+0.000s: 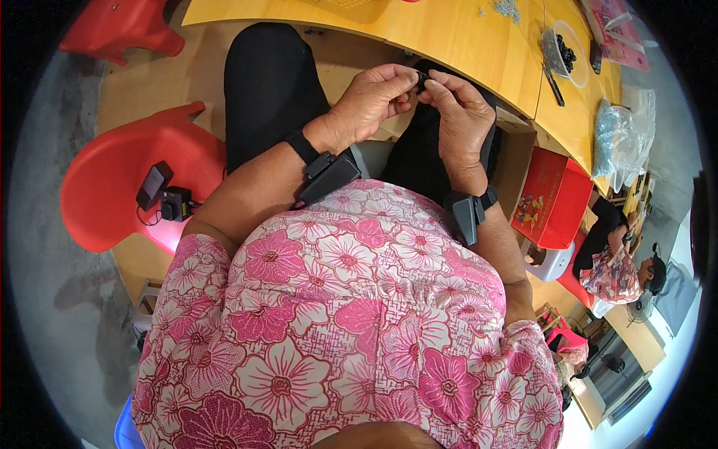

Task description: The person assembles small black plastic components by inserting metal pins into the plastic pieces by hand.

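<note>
Both my hands meet above my right thigh, close to the table's near edge. Between the fingertips is a small black piece, too small and too covered to name its kind. My left hand pinches it from the left with thumb and forefinger. From the other side my right hand pinches the same piece, thumb against fingers. Each wrist wears a black strap with a dark box on it. A clear plastic bowl with small black pieces in it stands on the table to the right.
The yellow table curves across the top. On it lie a dark pen-like tool, clear bits and plastic bags. A red box stands at right, a red chair with black devices at left. Other people sit far right.
</note>
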{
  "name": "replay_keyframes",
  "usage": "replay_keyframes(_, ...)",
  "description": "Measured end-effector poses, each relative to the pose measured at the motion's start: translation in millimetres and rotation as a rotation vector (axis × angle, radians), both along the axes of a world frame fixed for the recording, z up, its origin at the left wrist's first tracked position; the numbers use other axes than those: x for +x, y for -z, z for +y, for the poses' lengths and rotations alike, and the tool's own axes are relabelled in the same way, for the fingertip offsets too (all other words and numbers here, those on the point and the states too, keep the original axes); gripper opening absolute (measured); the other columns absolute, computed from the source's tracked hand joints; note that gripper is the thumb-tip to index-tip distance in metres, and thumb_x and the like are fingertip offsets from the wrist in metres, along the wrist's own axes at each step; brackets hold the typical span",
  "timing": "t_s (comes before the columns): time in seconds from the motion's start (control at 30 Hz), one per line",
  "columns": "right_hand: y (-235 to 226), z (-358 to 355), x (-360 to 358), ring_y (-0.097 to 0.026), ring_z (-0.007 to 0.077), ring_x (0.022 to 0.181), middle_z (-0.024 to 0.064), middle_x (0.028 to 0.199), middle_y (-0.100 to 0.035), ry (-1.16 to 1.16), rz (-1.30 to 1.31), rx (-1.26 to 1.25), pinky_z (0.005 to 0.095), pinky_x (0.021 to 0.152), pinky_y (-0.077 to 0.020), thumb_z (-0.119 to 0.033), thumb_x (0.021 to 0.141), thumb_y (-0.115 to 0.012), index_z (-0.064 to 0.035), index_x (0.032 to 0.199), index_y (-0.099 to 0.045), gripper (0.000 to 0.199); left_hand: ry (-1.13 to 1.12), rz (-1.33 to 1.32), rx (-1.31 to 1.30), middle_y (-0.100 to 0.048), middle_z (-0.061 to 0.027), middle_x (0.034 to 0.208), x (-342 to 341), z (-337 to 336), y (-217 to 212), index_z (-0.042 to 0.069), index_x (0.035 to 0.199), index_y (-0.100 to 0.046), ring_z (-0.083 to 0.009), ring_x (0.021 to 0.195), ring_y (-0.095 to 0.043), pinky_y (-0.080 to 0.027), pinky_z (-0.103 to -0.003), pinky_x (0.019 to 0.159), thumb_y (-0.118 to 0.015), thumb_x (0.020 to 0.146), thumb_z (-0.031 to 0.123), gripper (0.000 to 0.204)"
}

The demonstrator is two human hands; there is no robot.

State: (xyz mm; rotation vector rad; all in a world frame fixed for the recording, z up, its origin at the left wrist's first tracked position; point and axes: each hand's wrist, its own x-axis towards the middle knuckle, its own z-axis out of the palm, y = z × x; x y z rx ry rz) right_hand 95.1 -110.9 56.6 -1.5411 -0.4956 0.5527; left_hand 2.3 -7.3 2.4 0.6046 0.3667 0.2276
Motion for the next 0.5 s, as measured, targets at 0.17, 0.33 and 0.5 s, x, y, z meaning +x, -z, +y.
replay_keyframes(0.17, -5, 0, 4, -0.061, 0.0117, 0.068, 0.0072, 0.08, -0.066, -0.009, 0.096, -0.019, 0.0227, 0.064, -0.0506, 0.004, 0.079, -0.063, 0.0044, 0.092, -0.065, 0.014, -0.012, 0.022, 0.03, -0.053, 0.0033, 0.08, 1, 0, -1, 0.007, 0.099, -0.059, -0.0061, 0.074, -0.05, -0.046, -0.021, 0.069, -0.056, 0.091, 0.02, 0.016)
replay_keyframes(0.33, -8, 1, 8, -0.062, 0.0129, 0.068, 0.0085, 0.082, -0.065, -0.022, 0.265, -0.02, 0.0237, 0.064, -0.0521, 0.003, 0.079, -0.063, 0.0047, 0.093, -0.064, 0.014, -0.035, 0.025, 0.062, -0.056, 0.0021, 0.081, 1, 0, -2, 0.005, 0.1, -0.061, -0.0052, 0.071, -0.052, -0.047, -0.019, 0.067, -0.057, 0.09, 0.017, 0.016)
replay_keyframes(0.5, -11, -2, 11, -0.062, 0.0123, 0.067, 0.0074, 0.081, -0.065, -0.055, 0.242, -0.106, 0.0234, 0.063, -0.0522, 0.0, 0.08, -0.064, 0.0042, 0.093, -0.064, 0.013, -0.031, 0.033, 0.081, -0.058, 0.0014, 0.084, -1, 0, -4, 0.005, 0.102, -0.061, -0.0055, 0.073, -0.052, -0.047, -0.019, 0.067, -0.057, 0.09, 0.016, 0.017)
